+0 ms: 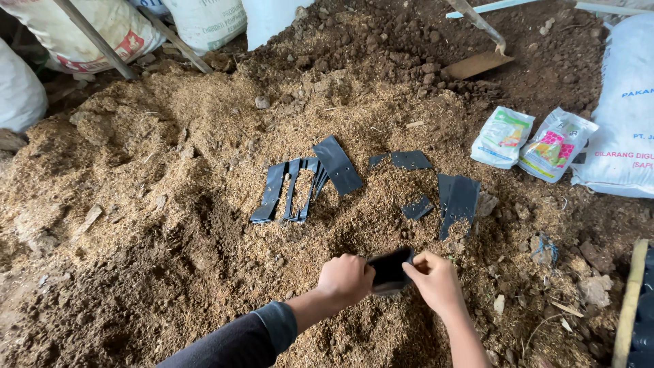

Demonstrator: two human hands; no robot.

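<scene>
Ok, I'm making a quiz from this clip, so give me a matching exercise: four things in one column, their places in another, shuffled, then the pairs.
Things:
1. black bag
2. fanned stack of black bags
3. two small colourful packets
4. shovel

Places:
A. on dark soil at the top of the heap
B. between the left hand and right hand
C. right of the heap, beside a big white sack
D. lying on the sawdust, mid-heap

Pairs: 1-B, 2-D, 3-C, 4-A

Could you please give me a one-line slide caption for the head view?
Left hand and right hand hold a small black plastic bag over a brown soil-and-husk heap.
</scene>
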